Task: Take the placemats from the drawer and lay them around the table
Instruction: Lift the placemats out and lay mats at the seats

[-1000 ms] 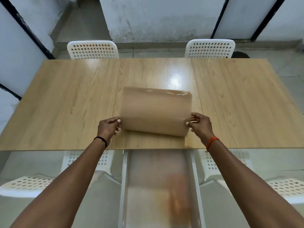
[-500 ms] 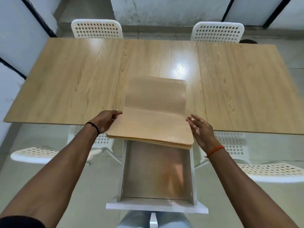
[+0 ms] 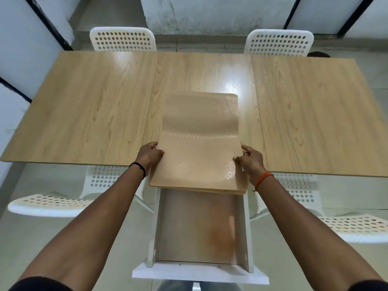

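Observation:
A stack of tan, dimpled placemats (image 3: 199, 148) lies across the near edge of the wooden table (image 3: 94, 106), its near end sticking out over the open white drawer (image 3: 199, 271). My left hand (image 3: 149, 154) grips the stack's left edge and my right hand (image 3: 251, 159) grips its right edge. The far part of the stack rests on the table with a slight wave in it. Nothing lies in the drawer; its bottom shows an orange-brown stain.
Two white perforated chairs (image 3: 122, 39) (image 3: 279, 42) stand at the table's far side. Two more (image 3: 50, 203) (image 3: 354, 225) sit at the near side, flanking the drawer. Walls close in on the left and behind.
The curled stack has flattened onto the table and now hangs over the near edge. My view has pulled back, showing the whole drawer. My right hand has closed on the stack's edge.

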